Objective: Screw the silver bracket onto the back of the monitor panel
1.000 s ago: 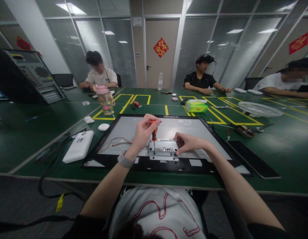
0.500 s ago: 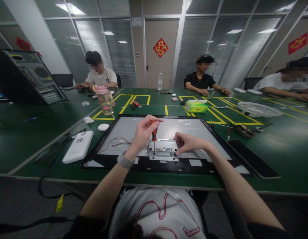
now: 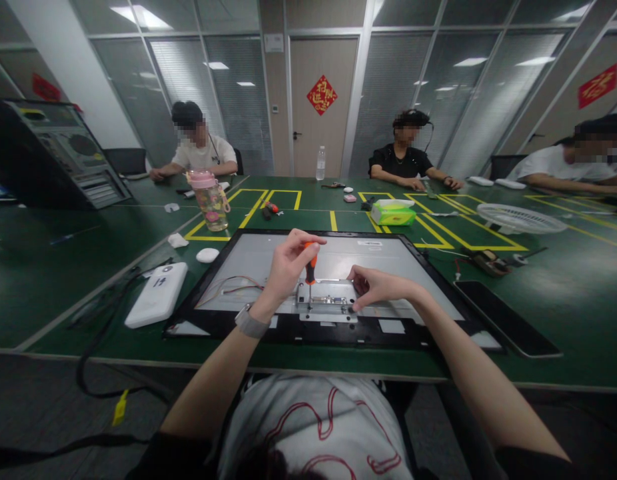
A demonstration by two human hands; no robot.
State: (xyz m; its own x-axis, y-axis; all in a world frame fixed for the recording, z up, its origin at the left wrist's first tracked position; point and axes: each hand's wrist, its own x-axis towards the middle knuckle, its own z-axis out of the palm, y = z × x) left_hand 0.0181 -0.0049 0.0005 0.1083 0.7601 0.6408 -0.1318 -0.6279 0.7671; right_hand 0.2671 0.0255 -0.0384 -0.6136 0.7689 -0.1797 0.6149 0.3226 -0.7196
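The left grip [image 3: 288, 263] pinches the orange-and-black screwdriver [image 3: 311, 272] by its handle, the shaft upright beneath it over the left part of the metal box [image 3: 332, 291]. The right grip [image 3: 381, 285] clasps that box's right end; below both grips, the flat panel [image 3: 333, 248] lies on the tabletop [image 3: 578, 293].

Pale door [image 3: 324, 128] between glass partitions [image 3: 234, 110]

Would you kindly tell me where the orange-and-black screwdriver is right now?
Near the head view's middle, the screwdriver stands roughly upright in the left hand, at the left end of the silver metal box.
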